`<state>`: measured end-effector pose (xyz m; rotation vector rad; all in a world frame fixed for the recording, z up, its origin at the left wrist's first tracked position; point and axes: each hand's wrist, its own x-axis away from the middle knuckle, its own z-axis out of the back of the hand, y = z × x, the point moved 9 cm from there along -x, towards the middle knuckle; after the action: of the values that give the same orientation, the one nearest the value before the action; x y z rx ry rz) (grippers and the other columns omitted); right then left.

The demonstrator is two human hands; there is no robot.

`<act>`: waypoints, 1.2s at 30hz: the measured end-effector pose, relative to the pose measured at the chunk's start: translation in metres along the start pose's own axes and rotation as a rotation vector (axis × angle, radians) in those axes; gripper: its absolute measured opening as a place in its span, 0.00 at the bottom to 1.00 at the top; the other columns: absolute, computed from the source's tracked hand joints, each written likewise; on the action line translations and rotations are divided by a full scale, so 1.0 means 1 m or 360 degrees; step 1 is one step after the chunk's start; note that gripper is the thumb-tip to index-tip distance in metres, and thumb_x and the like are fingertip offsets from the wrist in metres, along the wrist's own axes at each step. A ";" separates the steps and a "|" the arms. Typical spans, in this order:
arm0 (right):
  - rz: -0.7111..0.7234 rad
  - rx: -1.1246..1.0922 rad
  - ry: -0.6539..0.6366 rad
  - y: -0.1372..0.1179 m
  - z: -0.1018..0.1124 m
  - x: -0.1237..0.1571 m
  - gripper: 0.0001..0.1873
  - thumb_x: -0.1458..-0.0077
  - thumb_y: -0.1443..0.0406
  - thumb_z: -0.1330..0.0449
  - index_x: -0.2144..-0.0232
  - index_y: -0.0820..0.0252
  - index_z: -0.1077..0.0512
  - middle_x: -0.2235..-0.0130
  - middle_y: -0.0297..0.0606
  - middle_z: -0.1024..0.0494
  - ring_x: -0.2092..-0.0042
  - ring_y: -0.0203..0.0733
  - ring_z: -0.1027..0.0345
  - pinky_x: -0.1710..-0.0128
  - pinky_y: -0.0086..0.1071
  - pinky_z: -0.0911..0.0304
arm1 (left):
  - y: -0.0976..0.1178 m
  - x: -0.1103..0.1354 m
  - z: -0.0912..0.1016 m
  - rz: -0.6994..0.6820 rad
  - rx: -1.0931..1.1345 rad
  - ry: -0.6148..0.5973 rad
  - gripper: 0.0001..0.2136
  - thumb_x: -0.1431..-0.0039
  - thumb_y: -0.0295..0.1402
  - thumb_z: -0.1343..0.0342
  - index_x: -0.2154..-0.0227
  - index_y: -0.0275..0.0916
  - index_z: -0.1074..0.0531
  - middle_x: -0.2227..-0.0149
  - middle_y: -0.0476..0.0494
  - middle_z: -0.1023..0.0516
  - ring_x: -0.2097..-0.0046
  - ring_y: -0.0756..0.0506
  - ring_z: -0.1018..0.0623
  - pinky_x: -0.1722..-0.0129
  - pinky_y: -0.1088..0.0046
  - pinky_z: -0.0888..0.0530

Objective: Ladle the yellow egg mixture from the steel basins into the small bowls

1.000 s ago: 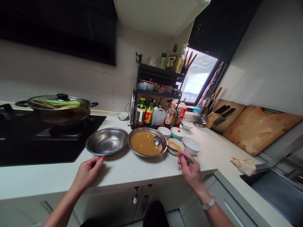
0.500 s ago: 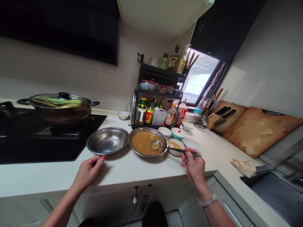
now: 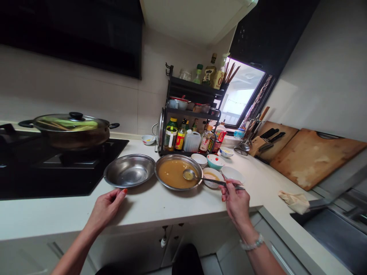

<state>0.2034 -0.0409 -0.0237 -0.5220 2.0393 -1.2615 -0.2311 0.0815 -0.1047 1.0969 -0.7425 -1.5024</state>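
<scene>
My right hand (image 3: 237, 201) grips the dark handle of a metal ladle (image 3: 210, 180). The ladle's round bowl rests at the right part of a shallow steel basin (image 3: 158, 179) of brown liquid, with some liquid in it. A few pale bits float near the basin's middle. Curled into a loose fist, my left hand (image 3: 106, 206) lies at the counter's front, just below the rim of a second steel basin (image 3: 107, 179), which is empty. Nothing shows in those fingers. Whether the thumb touches the rim I cannot tell.
Several small bowls (image 3: 215, 162) crowd the right of the full basin. Behind stands a black rack (image 3: 193, 110) of bottles and jars. A lidded pan (image 3: 76, 137) sits on the stove at left. Right are knives, cutting boards (image 3: 315, 158), a cloth (image 3: 294, 201) and a sink.
Fewer pale bits show on the brown liquid now. The ladle and both hands have hardly moved; the whole view has shifted very slightly.
</scene>
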 end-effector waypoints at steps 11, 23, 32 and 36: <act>0.0109 0.0009 0.0186 -0.027 0.036 -0.019 0.17 0.60 0.59 0.32 0.69 0.61 0.31 0.79 0.33 0.26 0.81 0.34 0.34 0.87 0.23 0.42 | 0.005 0.000 0.001 -0.0021 -0.0003 0.0010 0.22 0.50 0.53 0.50 0.86 0.42 0.45 0.86 0.55 0.46 0.81 0.52 0.46 0.83 0.77 0.46; 0.0572 0.0708 0.0024 -0.046 0.060 -0.010 0.16 0.48 0.54 0.39 0.64 0.60 0.29 0.79 0.29 0.29 0.83 0.32 0.37 0.84 0.28 0.38 | -0.003 -0.002 0.000 -0.0033 -0.0016 0.0004 0.22 0.48 0.52 0.50 0.85 0.42 0.45 0.86 0.55 0.46 0.80 0.52 0.45 0.82 0.77 0.45; 0.0877 0.0695 -0.0346 -0.060 0.022 0.018 0.07 0.43 0.64 0.42 0.63 0.55 0.25 0.69 0.34 0.28 0.78 0.33 0.34 0.81 0.29 0.35 | -0.005 -0.002 -0.001 -0.0011 -0.0024 -0.0004 0.22 0.48 0.52 0.50 0.85 0.42 0.45 0.86 0.55 0.45 0.81 0.52 0.45 0.83 0.77 0.45; 0.0834 0.0570 -0.0452 -0.046 -0.003 0.023 0.07 0.40 0.64 0.44 0.62 0.56 0.27 0.73 0.31 0.29 0.81 0.30 0.37 0.84 0.27 0.37 | -0.007 -0.003 -0.001 -0.0017 -0.0035 -0.0013 0.22 0.48 0.52 0.51 0.85 0.42 0.45 0.86 0.55 0.45 0.80 0.52 0.45 0.82 0.77 0.44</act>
<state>0.1845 -0.0746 0.0102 0.0101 1.5284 -1.1149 -0.2331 0.0861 -0.1111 1.0802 -0.7252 -1.5216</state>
